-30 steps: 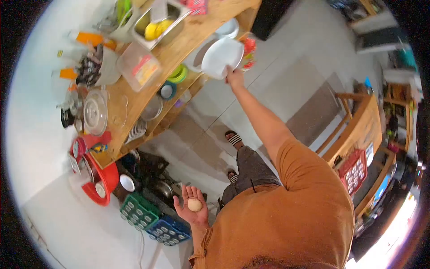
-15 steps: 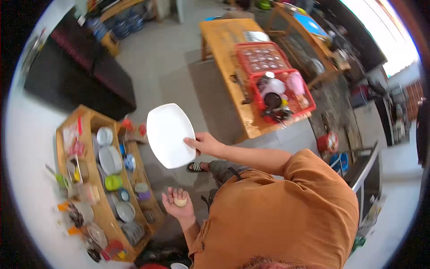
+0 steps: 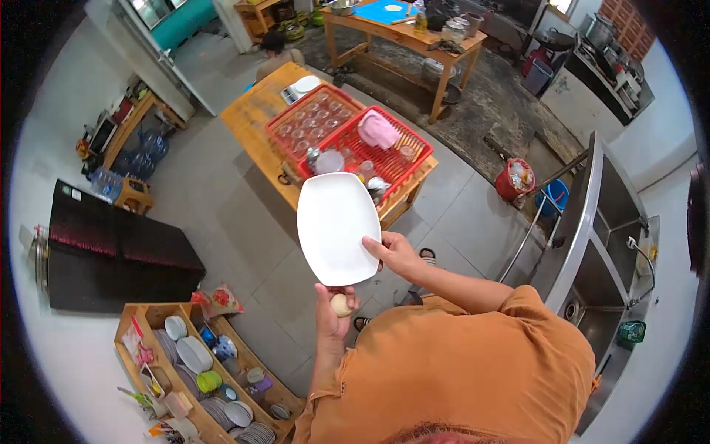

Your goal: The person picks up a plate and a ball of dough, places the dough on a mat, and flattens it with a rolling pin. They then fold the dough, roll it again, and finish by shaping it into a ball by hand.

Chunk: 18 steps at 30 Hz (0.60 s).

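Observation:
A white rectangular plate (image 3: 339,229) with rounded corners is in my right hand (image 3: 396,255), thumb on top near its lower right edge. My left hand (image 3: 330,318) is cupped around a small, round, cream-coloured dough ball (image 3: 341,305), which rests in the palm against the fingers. The left fingertips come right up to the plate's near edge and are partly hidden there. Both hands are held in front of my body, above the tiled floor.
Ahead, a wooden table (image 3: 251,111) holds a red rack (image 3: 403,166) with a pink cloth and a red tray of glasses. A shelf (image 3: 133,314) of dishes stands left, a steel sink (image 3: 592,281) right. A person (image 3: 274,59) is low behind the table.
My view has turned to the right, toward the sink. The plate and the left hand with the dough ball have come together, the plate's edge now over the left fingertips.

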Each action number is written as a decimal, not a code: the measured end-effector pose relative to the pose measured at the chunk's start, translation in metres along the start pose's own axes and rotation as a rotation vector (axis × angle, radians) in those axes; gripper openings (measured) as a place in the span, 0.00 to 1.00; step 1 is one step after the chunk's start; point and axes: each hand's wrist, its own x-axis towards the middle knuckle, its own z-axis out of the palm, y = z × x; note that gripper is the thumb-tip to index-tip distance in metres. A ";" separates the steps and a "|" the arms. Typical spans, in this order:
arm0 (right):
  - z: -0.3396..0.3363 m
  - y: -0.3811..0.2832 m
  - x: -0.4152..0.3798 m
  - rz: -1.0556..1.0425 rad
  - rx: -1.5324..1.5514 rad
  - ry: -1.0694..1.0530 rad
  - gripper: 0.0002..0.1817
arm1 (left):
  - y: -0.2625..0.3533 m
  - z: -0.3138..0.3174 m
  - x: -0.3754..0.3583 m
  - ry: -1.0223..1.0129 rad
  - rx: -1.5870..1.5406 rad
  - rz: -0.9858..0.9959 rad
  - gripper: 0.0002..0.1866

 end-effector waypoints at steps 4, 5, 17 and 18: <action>-0.109 -0.002 0.019 -0.027 0.056 0.037 0.25 | -0.052 0.083 0.065 0.030 0.203 -0.020 0.21; -0.138 -0.007 0.026 -0.028 0.068 0.062 0.25 | -0.068 0.102 0.088 0.042 0.316 -0.005 0.18; -0.426 -0.090 0.095 -0.093 -0.016 0.222 0.25 | -0.207 0.304 0.300 0.020 0.460 -0.115 0.11; -0.443 -0.089 0.103 -0.078 -0.020 0.247 0.25 | -0.213 0.312 0.315 0.005 0.457 -0.145 0.11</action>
